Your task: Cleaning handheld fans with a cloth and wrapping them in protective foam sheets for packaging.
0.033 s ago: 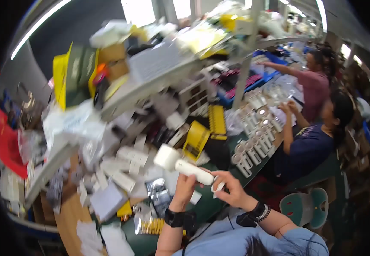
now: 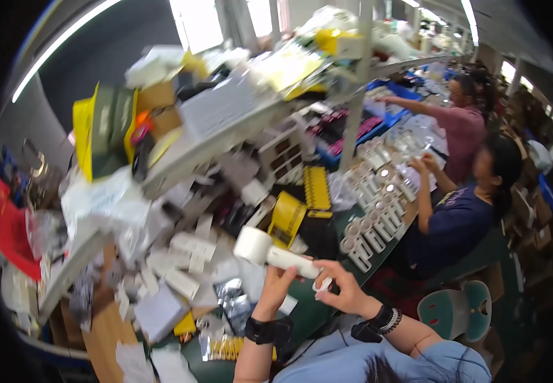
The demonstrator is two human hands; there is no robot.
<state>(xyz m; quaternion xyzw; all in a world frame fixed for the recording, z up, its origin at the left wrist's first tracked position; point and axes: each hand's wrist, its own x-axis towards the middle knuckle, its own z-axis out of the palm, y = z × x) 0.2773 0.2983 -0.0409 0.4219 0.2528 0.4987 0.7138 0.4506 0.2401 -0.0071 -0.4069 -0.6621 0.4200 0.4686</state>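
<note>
My left hand (image 2: 278, 286) is closed round the handle of a white hand-held device (image 2: 290, 260), whose short, drum-shaped head (image 2: 253, 245) points up and to the left. At the handle's lower end is my right hand (image 2: 348, 290), its fingertips against the device. Between its thumb and fingers it pinches a small white piece (image 2: 322, 286), perhaps tissue or wrapping; its exact kind is unclear. Dark bands circle both wrists. Beneath my hands lie silver pouches (image 2: 232, 297) and white boxes (image 2: 193, 246) on a green tabletop (image 2: 309, 314).
Rows of similar white devices (image 2: 378, 230) stand on the right part of the table, beside a co-worker in dark blue (image 2: 458, 220). Another co-worker in pink (image 2: 461, 134) reaches farther back. A loaded shelf (image 2: 193, 156) crosses above the cluttered table. A green-and-white chair (image 2: 445, 313) stands at lower right.
The whole view has shifted slightly. The white device sits a little more level; both hands keep nearly the same hold.
</note>
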